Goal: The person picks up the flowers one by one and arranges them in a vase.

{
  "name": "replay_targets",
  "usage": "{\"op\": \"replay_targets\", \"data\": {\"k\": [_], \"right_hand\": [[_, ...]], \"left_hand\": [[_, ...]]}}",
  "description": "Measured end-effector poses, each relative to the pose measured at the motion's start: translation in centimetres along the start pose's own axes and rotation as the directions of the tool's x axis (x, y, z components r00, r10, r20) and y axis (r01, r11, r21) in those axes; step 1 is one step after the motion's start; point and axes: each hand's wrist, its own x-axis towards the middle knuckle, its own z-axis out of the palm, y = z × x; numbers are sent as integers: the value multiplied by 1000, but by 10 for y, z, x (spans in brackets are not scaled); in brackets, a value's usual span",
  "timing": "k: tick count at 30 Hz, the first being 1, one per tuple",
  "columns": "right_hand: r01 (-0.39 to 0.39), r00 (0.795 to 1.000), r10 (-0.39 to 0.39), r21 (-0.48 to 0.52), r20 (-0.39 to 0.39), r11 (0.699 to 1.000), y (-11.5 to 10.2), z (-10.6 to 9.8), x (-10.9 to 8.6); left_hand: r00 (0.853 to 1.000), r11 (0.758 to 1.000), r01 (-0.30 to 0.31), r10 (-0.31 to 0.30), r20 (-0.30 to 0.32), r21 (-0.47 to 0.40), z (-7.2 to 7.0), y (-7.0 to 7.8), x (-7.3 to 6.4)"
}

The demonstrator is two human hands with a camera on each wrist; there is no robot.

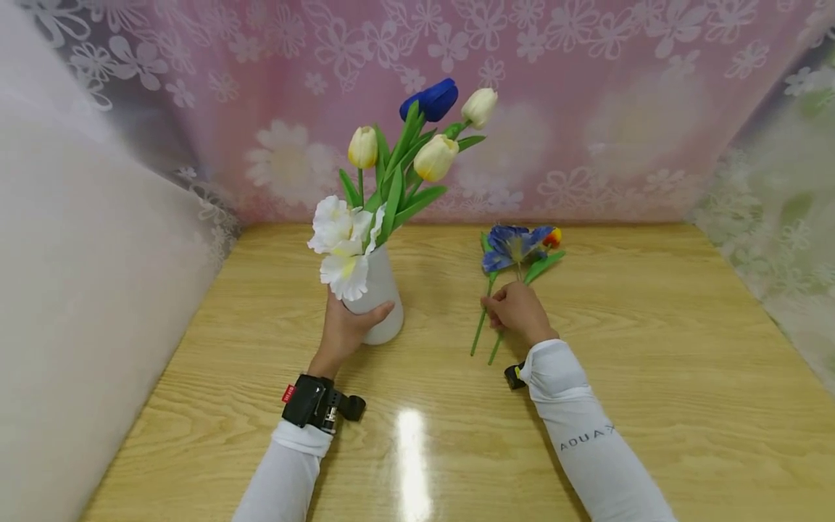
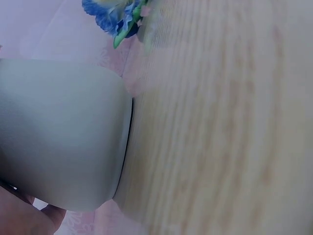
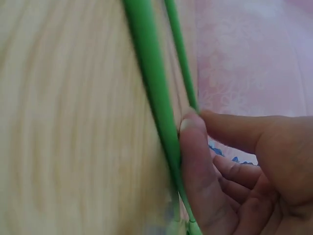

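Observation:
My left hand (image 1: pixel 349 326) grips the lower part of a white vase (image 1: pixel 380 319), thumb across its front. The vase stands on the table and looks slightly tilted; its wall (image 2: pixel 63 132) fills the left side of the left wrist view. It holds white ruffled flowers (image 1: pixel 344 250), cream tulips (image 1: pixel 435 157) and a blue tulip (image 1: pixel 435 100). To the right, my right hand (image 1: pixel 520 312) pinches a thin green flower stem (image 3: pixel 182 58) between thumb and forefinger. A thicker stem (image 3: pixel 154 83) passes beside the forefinger. Beyond the hand are a blue ruffled flower (image 1: pixel 512 246) and an orange-red bloom (image 1: pixel 553 238). Which bloom the pinched stem bears, I cannot tell.
Both hands work over a wooden table (image 1: pixel 620 377). Behind it hangs a pink floral curtain (image 1: pixel 587 130), and a white surface (image 1: pixel 85 275) borders the left. The flowers in the vase rise in front of the curtain.

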Motion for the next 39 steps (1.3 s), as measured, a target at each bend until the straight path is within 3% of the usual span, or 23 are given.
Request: {"op": "replay_targets", "data": {"k": [5, 12, 19, 26, 32, 39], "right_hand": [[-27, 1000, 25, 105, 18, 994, 4, 1, 0], [-68, 997, 63, 139, 39, 988, 5, 0, 1], [-69, 994, 37, 318, 104, 946, 2, -1, 5], [-26, 997, -6, 398, 81, 917, -5, -11, 3], [55, 994, -94, 462, 62, 885, -11, -13, 3], [146, 984, -175, 427, 28, 893, -20, -15, -7]], "left_hand": [[1000, 1000, 25, -25, -5, -11, 1, 1, 0], [999, 999, 37, -37, -9, 35, 1, 1, -3], [999, 997, 30, -29, -13, 77, -3, 1, -7], [1000, 998, 4, -5, 18, 62, 2, -1, -2], [999, 996, 49, -48, -5, 76, 3, 0, -3], [998, 994, 69, -69, -2, 82, 4, 0, -4]]}}
